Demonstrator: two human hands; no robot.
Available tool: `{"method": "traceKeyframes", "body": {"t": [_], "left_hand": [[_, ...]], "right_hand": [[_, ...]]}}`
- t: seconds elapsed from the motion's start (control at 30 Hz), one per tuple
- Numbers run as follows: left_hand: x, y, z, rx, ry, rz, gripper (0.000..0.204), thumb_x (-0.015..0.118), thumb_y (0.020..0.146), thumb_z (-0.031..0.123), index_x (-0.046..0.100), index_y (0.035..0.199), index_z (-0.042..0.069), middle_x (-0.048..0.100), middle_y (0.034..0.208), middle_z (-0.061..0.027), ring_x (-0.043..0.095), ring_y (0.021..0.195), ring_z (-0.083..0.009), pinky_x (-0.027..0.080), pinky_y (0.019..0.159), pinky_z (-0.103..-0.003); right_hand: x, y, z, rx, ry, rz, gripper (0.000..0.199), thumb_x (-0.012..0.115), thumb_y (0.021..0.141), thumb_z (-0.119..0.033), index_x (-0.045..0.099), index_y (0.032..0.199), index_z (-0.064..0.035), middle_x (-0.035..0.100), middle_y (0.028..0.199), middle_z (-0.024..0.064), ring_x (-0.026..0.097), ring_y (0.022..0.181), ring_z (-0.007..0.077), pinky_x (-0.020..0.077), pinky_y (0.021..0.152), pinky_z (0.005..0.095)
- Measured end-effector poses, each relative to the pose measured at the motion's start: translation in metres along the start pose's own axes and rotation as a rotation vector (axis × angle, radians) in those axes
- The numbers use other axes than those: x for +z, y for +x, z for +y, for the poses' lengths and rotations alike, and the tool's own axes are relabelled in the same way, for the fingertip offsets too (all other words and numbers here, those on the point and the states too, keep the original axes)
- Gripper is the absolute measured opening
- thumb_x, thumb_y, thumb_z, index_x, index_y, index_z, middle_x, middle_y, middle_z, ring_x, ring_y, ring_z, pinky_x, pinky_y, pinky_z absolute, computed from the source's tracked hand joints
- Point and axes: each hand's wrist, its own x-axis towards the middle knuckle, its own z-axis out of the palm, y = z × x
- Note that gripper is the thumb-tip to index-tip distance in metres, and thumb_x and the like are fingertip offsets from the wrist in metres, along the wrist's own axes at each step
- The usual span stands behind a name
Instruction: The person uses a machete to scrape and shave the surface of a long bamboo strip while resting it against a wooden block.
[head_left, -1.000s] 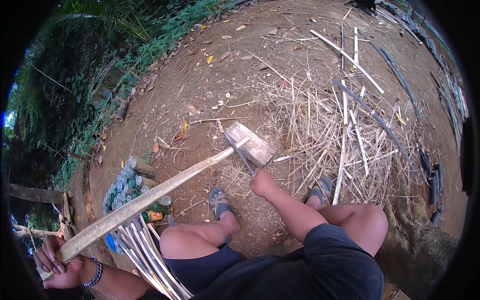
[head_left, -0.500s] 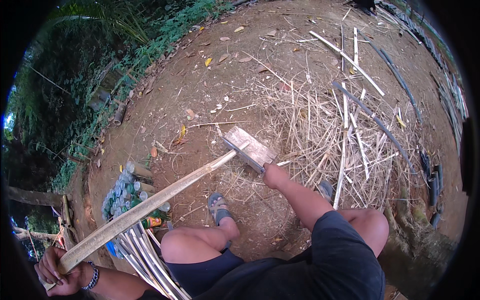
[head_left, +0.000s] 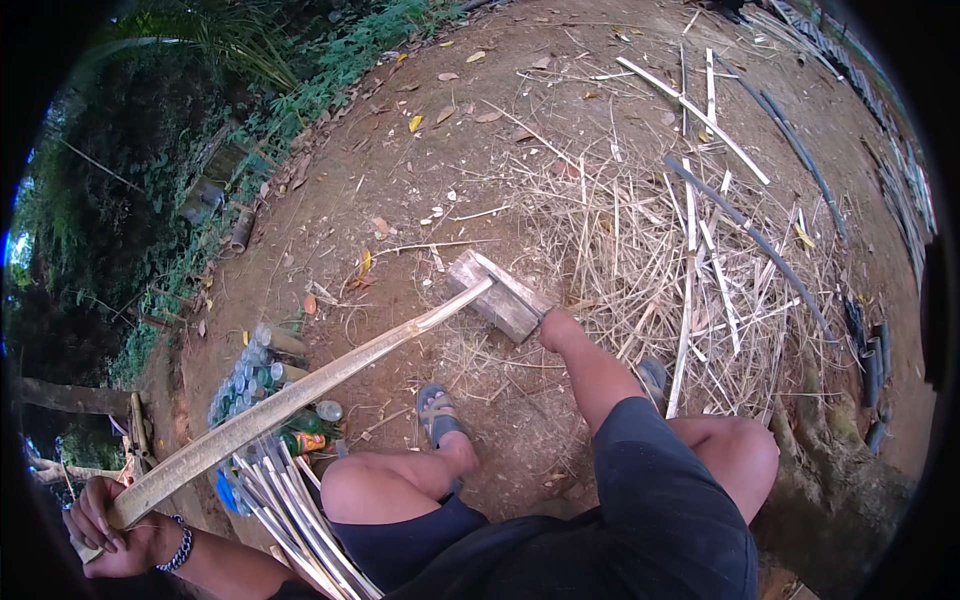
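Observation:
My left hand (head_left: 118,535) is wrapped round the near end of a long split bamboo strip (head_left: 300,400) at the lower left. The strip slants up across the view, its pale, whittled far end resting on a wooden block (head_left: 508,318) on the ground. My right hand (head_left: 563,332) grips a large knife, its handle mostly hidden in the fist. The knife's blade (head_left: 508,281) lies over the block, just beyond the strip's tip; whether they touch I cannot tell.
Bundled bamboo strips (head_left: 300,515) lean beside my left knee, near stacked bottles (head_left: 250,375). Shavings (head_left: 625,255) and loose strips (head_left: 688,290) cover the ground to the right, with a dark pole (head_left: 755,240) across them. A tree root (head_left: 830,450) stands at the lower right.
My right hand has shifted slightly right and away, carrying the knife from across the strip to beyond its tip. My left hand has moved only slightly, still gripping the strip.

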Motion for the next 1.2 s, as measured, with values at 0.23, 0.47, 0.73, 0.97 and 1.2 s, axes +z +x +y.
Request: {"method": "traceKeyframes", "body": {"t": [0.23, 0.47, 0.73, 0.97, 1.2], "left_hand": [[-0.005, -0.003, 0.002, -0.010, 0.065, 0.082, 0.075, 0.014, 0.079, 0.083, 0.035, 0.061, 0.013, 0.035, 0.048, 0.0023, 0.035, 0.034, -0.0097, 0.040, 0.062, -0.029], [-0.017, -0.010, 0.008, -0.039, 0.127, 0.109, 0.075, 0.012, 0.081, 0.080, 0.034, 0.063, 0.012, 0.030, 0.050, 0.0002, 0.030, 0.038, -0.0120, 0.042, 0.069, -0.035], [-0.033, -0.020, 0.012, -0.011, 0.380, 0.273, 0.071, 0.010, 0.089, 0.071, 0.034, 0.062, 0.010, 0.029, 0.051, -0.0004, 0.029, 0.046, -0.0128, 0.043, 0.074, -0.035], [-0.056, -0.019, 0.016, -0.019, 0.404, 0.265, 0.069, 0.012, 0.089, 0.070, 0.035, 0.062, 0.011, 0.029, 0.052, 0.0001, 0.029, 0.045, -0.0122, 0.044, 0.075, -0.036], [-0.052, -0.018, 0.000, 0.002, 0.473, 0.487, 0.065, 0.013, 0.092, 0.067, 0.033, 0.065, 0.012, 0.029, 0.054, -0.0003, 0.032, 0.047, -0.0122, 0.048, 0.077, -0.040]], "right_hand": [[-0.011, -0.052, -0.050, 0.048, 0.292, 0.142, 0.031, 0.053, 0.083, -0.017, 0.058, 0.107, 0.0018, 0.063, 0.105, 0.0251, 0.061, 0.100, 0.0396, 0.0473, 0.088, 0.0457], [0.006, -0.046, -0.084, 0.075, 0.444, 0.180, 0.032, 0.057, 0.079, -0.013, 0.060, 0.109, -0.0011, 0.063, 0.105, 0.0245, 0.062, 0.100, 0.0370, 0.0484, 0.087, 0.0456], [0.027, -0.039, -0.036, 0.166, 0.381, 0.099, 0.027, 0.055, 0.082, -0.016, 0.057, 0.105, -0.0020, 0.064, 0.098, 0.0232, 0.062, 0.095, 0.0391, 0.0485, 0.084, 0.0472], [0.023, -0.047, -0.063, 0.152, 0.376, 0.172, 0.029, 0.054, 0.085, -0.020, 0.061, 0.107, -0.0030, 0.063, 0.105, 0.0243, 0.062, 0.100, 0.0362, 0.0484, 0.088, 0.0448], [0.002, -0.041, -0.044, 0.145, 0.271, 0.220, 0.028, 0.055, 0.080, -0.012, 0.060, 0.105, -0.0009, 0.065, 0.101, 0.0220, 0.063, 0.096, 0.0370, 0.0500, 0.085, 0.0444]]}}
